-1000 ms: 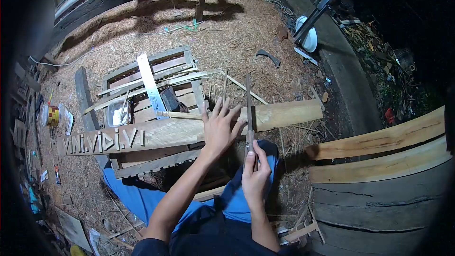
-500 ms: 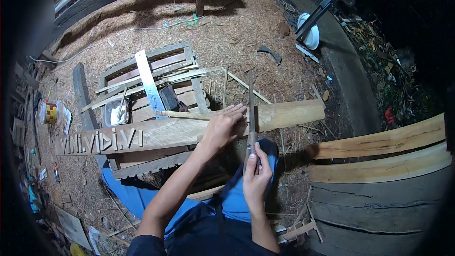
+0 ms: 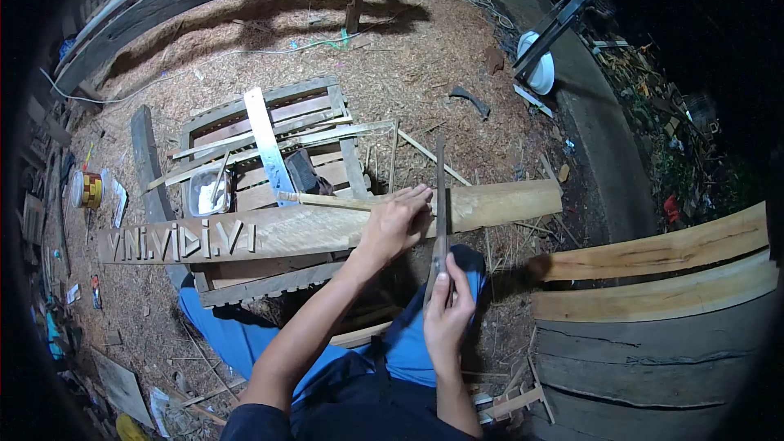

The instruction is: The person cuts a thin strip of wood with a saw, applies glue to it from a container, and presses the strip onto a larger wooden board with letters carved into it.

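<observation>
Far left, on the littered ground: tin with a yellow band [image 3: 87, 190]. To its right, the left end of a long plank [image 3: 314, 229], bearing raised letters [image 3: 181, 243]; plank runs crosswise in front of the person, over the near part of a slatted pallet [image 3: 355, 167]. Just beyond the plank's far edge, a clear tub [image 3: 195, 198] with white contents. Next right, a pale flat bar [image 3: 263, 135] lies across the pallet, a dark block [image 3: 305, 171] beside it. Thin wooden strip [image 3: 327, 201] lies along the plank's far side, its left end free, its right part passing under the left hand [image 3: 390, 224]. Left hand is palm down over strip and plank, fingers bent; cannot tell whether they close around the strip. Immediately right of those fingertips, a long narrow blade [image 3: 442, 196] crosses above the plank, tip pointing away from the person; contact with strip or plank cannot be told. Right hand [image 3: 447, 306], on the near side of the plank, grips the blade's near end, thumb along it. Plank's bare right end extends beyond the blade. Far right, well apart from both hands: two pale boards [image 3: 653, 247].
</observation>
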A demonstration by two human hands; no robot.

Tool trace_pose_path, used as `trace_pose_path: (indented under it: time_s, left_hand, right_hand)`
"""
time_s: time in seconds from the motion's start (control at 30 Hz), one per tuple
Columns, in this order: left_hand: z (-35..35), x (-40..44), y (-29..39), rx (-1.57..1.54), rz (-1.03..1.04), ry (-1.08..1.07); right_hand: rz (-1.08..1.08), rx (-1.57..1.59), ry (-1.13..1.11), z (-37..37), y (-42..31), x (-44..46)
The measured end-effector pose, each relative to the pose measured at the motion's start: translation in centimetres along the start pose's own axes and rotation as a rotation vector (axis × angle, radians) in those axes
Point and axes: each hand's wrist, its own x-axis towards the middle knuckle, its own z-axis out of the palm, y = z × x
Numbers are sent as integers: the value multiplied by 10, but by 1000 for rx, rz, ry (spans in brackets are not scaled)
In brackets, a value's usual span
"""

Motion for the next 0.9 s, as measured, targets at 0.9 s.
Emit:
trace_pose_path:
  time_s: [0.9]
  left_hand:
    - [5, 1, 3, 1, -32, 51]
  right_hand:
    - [-41, -25, -23, 0, -1, 0]
